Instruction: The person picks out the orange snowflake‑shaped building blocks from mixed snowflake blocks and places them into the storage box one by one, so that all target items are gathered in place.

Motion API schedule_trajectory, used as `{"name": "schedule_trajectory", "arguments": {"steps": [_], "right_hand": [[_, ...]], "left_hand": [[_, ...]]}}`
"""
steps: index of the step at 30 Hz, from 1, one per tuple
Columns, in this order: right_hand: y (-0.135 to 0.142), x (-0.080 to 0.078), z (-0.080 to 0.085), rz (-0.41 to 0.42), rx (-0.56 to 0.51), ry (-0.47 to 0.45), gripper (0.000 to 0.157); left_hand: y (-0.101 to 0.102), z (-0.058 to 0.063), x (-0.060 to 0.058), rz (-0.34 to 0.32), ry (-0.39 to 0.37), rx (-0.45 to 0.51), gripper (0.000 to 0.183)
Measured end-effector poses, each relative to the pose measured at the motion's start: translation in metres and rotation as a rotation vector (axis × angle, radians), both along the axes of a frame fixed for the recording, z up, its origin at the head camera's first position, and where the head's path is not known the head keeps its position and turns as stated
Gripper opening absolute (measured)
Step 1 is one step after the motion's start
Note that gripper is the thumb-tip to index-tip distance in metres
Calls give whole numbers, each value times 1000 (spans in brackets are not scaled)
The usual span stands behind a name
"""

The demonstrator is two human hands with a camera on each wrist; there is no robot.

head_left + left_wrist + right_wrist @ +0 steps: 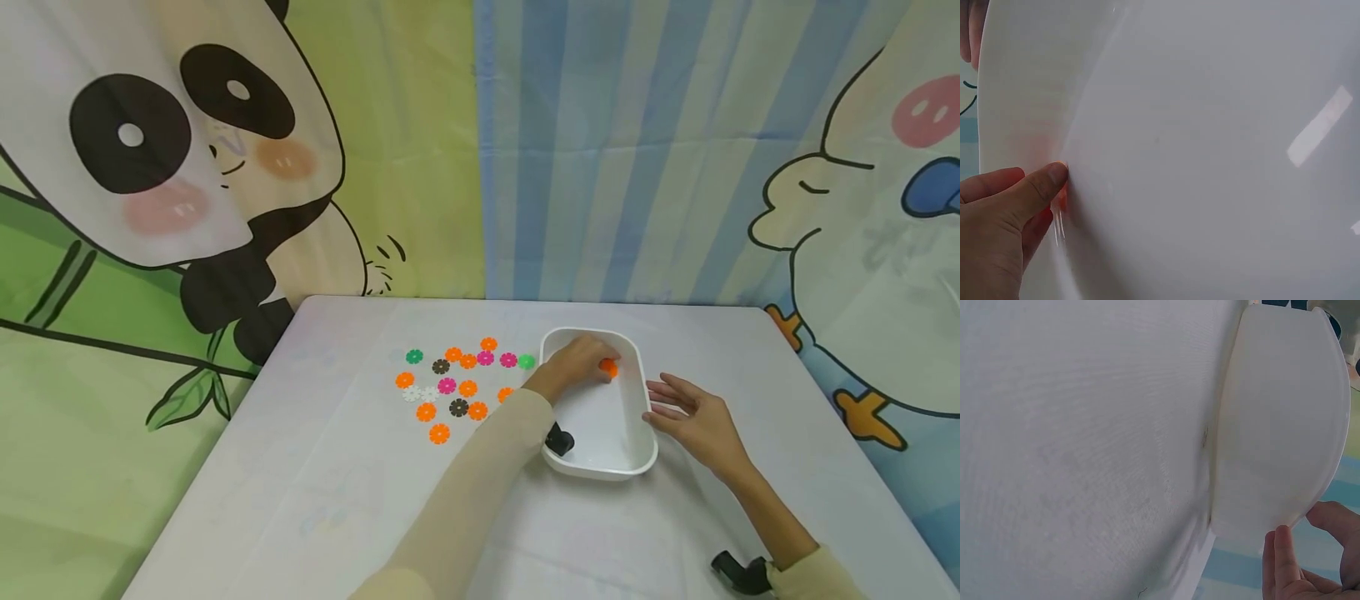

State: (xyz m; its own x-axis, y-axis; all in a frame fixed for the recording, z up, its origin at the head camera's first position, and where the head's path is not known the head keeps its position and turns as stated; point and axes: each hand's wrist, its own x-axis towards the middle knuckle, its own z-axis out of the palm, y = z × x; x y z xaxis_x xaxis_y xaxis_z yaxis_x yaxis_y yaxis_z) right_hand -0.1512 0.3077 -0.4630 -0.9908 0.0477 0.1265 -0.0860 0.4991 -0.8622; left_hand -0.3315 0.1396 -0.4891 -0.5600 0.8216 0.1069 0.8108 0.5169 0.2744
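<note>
- The left hand (581,358) is reaching into the white tray (600,433), pinching an orange disc (609,367) between thumb and fingertips.
- That disc is sitting at the far right part of the tray's inside, close to the wall; whether it is touching the tray I cannot tell.
- The right hand (701,425) is resting its fingertips against the outer right side of the tray, its fingers extending loosely rather than clenching.
- The tray is standing on the white table (337,500), right of the loose discs.
- Among these, several loose orange discs (426,412) are lying scattered, the nearest one at the near edge of the group.
- Pink discs (447,386) are lying among them, two toward the far right of the group.
- A bright green disc (527,362) is lying just left of the tray, while a dark green disc (414,357) is lying at the far left.
- Two dark brown discs (459,407) are lying within the group, and white discs (411,393) are lying toward its left.
- Behind the table, a cloth with a panda (131,133) and blue stripes (543,150) is hanging.
</note>
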Motion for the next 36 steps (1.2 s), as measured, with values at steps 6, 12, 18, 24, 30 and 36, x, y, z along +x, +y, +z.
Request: {"name": "schedule_trajectory", "arguments": {"steps": [6,12,18,24,30,36], "right_hand": [[-1,1,-1,-3,2,6,80],[0,1,-2,4,3,9,79],[0,1,-3,0,16,10,80],[0,0,-1,6,42,14,79],[0,0,1,-2,69,4,79],[1,1,-3,-13,104,3,78]], "left_hand": [[0,3,1,6,5,-17,44],[-1,4,3,0,-14,-22,45],[-1,3,1,-8,-3,-9,40],[-1,8,-4,-31,-34,23,38],[-20,38,-19,-66,-146,150,36],[-75,57,-38,43,-296,366,34]]}}
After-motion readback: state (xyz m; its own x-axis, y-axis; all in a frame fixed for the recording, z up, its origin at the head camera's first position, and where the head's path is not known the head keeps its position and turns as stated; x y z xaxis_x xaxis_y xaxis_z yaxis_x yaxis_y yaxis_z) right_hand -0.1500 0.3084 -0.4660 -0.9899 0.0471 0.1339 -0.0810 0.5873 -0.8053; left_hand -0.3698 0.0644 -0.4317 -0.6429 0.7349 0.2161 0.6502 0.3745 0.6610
